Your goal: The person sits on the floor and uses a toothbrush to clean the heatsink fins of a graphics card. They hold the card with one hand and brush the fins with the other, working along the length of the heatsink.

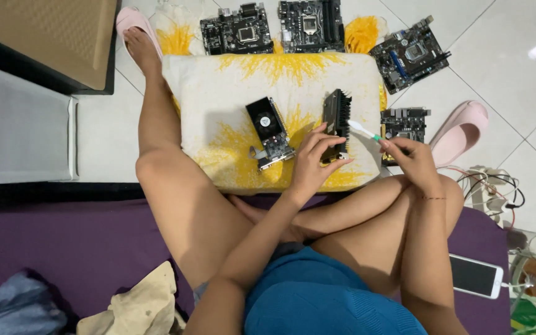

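White floor tiles (504, 68) were seen from the head camera, with a white and yellow cushion (231, 93) laid on them ahead of the seated person's legs. On the cushion's near half, a dark finned card (336, 121) was held upright on its edge by the left hand (312, 162), whose fingers were curled round the card's lower end. The card's long axis ran from 6 to 12 o'clock, away from the body. At 3 o'clock of it, just beside, the right hand (409, 160) was pinched on a white and green toothbrush (363, 130), whose head was pointed toward 10 o'clock and met the card's fins. The left hand was the nearer to the card, being in contact with it.

A second graphics card with a fan (268, 131) was lying flat at 9 o'clock of the held one, apart from both hands. Three motherboards (310, 25) were spread on the tiles at 12 o'clock beyond the cushion, and a smaller board (404, 124) was partly hidden behind the right hand. The held card's underside and the brush bristles could not be made out. A phone (476, 276) was cut by the right forearm at 5 o'clock.
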